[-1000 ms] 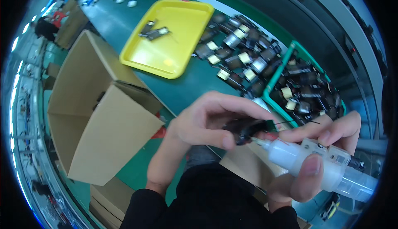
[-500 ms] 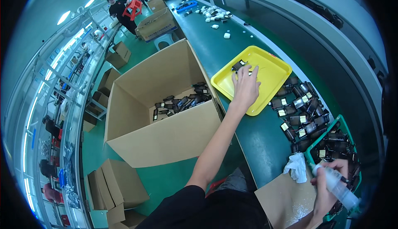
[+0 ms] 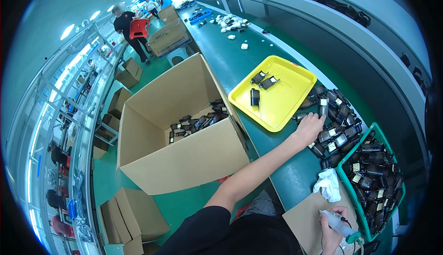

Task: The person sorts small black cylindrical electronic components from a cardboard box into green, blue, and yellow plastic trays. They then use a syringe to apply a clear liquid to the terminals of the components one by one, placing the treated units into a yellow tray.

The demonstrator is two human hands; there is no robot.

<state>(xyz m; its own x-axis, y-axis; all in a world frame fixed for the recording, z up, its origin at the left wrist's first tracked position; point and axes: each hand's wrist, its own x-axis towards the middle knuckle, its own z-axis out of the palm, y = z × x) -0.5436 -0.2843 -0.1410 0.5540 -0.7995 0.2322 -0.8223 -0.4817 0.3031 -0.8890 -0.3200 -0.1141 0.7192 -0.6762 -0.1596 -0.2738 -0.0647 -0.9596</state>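
Observation:
My left hand [image 3: 309,129] reaches over the near side of a pile of dark motor-like parts [image 3: 341,132] on the green bench. Its fingers close on one black cylindrical part [image 3: 324,107] with a pale label. Beyond it, a yellow tray [image 3: 281,118] bears three similar dark parts [image 3: 254,97] with thin wires. My right hand [image 3: 333,236], at the lower right, is wrapped round a translucent syringe-like dispenser [image 3: 340,225] with a green end and a tube, tilted over a brown cardboard sheet [image 3: 302,220]. A crumpled white tissue [image 3: 327,185] lies at the sheet's far edge.
A green basket [image 3: 344,175] full of dark parts stands on the right. On the left is a large open carton [image 3: 184,169] with more parts inside. White pieces [image 3: 233,22] lie farther along the bench. A person [image 3: 127,26] carries a red stool [image 3: 139,28] in the aisle.
My left hand has gone from the tray to the pile, and three parts now show in the tray. My right hand moved the dispenser left, from the basket to over the cardboard.

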